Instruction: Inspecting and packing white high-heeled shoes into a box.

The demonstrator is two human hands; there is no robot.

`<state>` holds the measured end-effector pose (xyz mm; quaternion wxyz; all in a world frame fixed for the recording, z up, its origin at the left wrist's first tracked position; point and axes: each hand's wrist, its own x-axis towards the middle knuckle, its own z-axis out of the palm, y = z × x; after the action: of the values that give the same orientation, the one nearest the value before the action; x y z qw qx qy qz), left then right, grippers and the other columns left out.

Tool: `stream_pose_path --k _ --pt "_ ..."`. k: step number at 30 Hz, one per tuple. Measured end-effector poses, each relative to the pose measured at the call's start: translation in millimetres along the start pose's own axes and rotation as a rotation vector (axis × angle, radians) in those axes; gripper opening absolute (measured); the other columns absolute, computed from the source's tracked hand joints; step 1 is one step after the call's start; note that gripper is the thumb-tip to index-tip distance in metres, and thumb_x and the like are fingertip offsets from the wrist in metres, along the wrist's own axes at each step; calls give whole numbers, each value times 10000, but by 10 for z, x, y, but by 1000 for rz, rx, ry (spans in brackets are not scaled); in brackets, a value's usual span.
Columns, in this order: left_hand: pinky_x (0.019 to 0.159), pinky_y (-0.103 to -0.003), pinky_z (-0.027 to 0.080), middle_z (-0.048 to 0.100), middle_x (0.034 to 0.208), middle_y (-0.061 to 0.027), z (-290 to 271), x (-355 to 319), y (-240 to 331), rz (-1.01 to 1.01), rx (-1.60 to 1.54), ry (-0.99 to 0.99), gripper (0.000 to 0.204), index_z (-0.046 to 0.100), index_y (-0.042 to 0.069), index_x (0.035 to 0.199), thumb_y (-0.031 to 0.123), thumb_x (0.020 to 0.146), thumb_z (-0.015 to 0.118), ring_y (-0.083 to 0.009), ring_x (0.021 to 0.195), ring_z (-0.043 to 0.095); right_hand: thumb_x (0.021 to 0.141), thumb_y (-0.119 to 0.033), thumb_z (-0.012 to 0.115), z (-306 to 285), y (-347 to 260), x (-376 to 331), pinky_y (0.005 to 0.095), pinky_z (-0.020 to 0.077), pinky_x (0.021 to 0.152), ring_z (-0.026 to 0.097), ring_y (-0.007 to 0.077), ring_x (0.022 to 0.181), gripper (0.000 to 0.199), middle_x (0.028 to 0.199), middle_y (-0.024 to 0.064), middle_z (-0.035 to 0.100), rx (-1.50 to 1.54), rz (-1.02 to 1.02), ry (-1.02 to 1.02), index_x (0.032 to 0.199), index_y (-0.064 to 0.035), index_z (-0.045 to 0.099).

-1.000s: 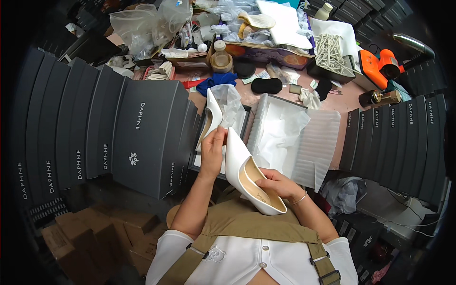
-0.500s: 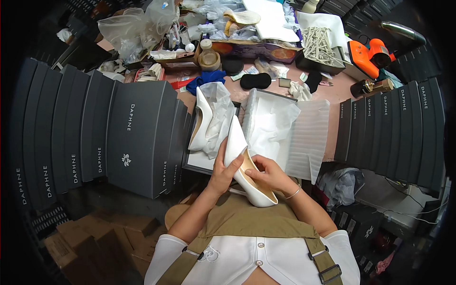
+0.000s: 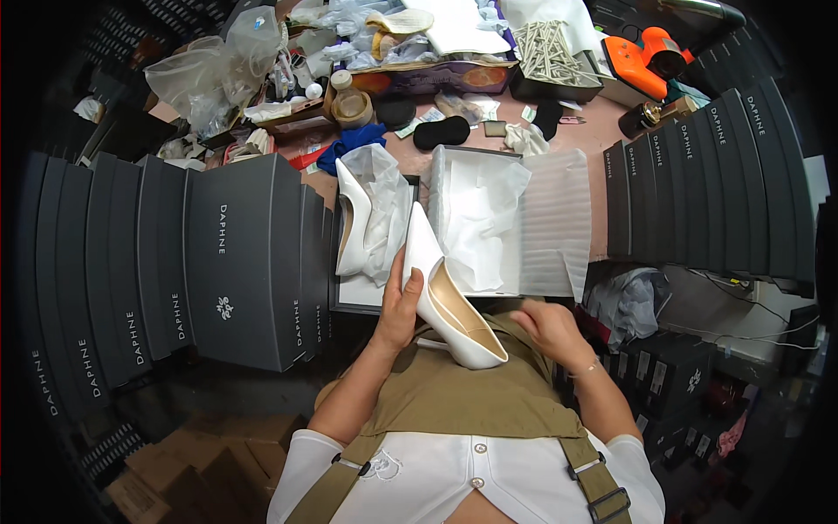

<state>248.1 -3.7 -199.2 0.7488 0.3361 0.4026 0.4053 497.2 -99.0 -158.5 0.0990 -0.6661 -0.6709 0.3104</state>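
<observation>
Tall rows of dark grey boxes flank a pink worktop on both sides in the head view. Along the far edge sit a black box of pale sticks, an orange tool, a glass jar and a heap of plastic bags. A blue cloth and a black oval pad lie nearer.

Close to the person, a shallow open box holds one white pump, toe pointing away, beside crumpled tissue. Just to its right stands a second open box lined with white paper, a ribbed foam sheet spread over its right side.

Above the lap, short of the boxes, is the other white shoe, tilted, toe pointing away and heel end toward the olive apron. The left hand grips it from the left, thumb against its side and the other fingers behind. The right hand is apart from the shoe, over the apron, fingers curled inward; whether they pinch anything, I cannot tell.
</observation>
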Motion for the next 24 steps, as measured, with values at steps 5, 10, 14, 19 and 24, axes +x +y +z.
stream_pose_path --k 5,10,14,19,24 --pt "964 -315 439 494 1311 -149 -169 80 12 -79 -265 -61 709 315 -29 1410 453 946 548 -206 1158 522 886 -127 608 85 112 -356 390 528 757 632 341 889 188 1053 182 612 -139 -148 130 1035 -13 616" --pt "854 -327 523 631 1136 -117 -412 -266 40 -313 -556 -184 708 494 -23 1271 577 898 540 -188 971 640 924 -117 591 104 -490 597 307 500 874 578 205 1114 433 1283 167 548 726 124 -91 1326 -15 468" --pt "1022 -344 384 468 1327 -110 -304 -904 224 -156 -306 -3 746 278 10 1425 404 899 630 -192 1210 467 901 -205 650 1001 -646 1666 337 488 898 533 241 1164 744 1406 222 410 1242 151 -228 1464 20 219" --pt "1073 -356 298 372 1374 -150 -437 -1390 406 7 79 198 842 129 17 1476 244 855 650 -223 1262 379 790 -321 762 1862 -1111 2551 360 466 929 513 329 1193 1071 1411 303 368 982 307 -94 1483 34 26" --pt "1047 -316 326 411 1350 -156 -415 -1428 401 -28 15 310 703 168 0 1470 169 899 543 -201 1220 420 798 -127 649 2180 -1063 2756 342 510 770 621 269 913 616 1038 197 607 731 128 228 1308 -20 320"
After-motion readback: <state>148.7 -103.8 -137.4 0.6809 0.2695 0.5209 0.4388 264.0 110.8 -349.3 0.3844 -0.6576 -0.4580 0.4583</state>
